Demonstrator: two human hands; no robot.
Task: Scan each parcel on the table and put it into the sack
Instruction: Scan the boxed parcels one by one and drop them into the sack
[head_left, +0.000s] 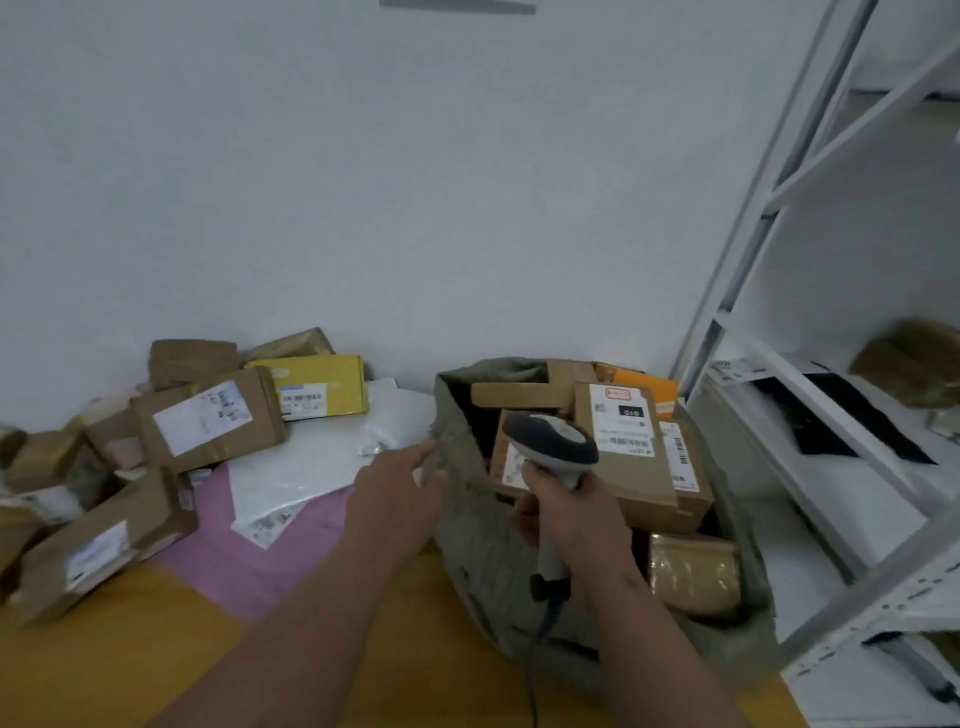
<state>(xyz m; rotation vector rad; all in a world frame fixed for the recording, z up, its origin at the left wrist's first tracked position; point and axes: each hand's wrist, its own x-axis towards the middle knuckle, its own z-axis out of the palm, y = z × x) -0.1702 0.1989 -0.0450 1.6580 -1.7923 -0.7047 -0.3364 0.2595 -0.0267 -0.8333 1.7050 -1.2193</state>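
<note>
My left hand (400, 493) pinches the sack (467, 519) rim; right hand (566, 519) fingers wrap the scanner (550, 441). Unscanned parcels (208, 415) lie at nine o'clock on the surface (104, 665); I'd hold the mouth wide.

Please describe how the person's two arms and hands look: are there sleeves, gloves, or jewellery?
Both forearms are bare up to the frame edge; no sleeve shows. The left hand and right hand wear no gloves. No ring, watch or bracelet is visible, though the picture is slightly blurred.
</note>
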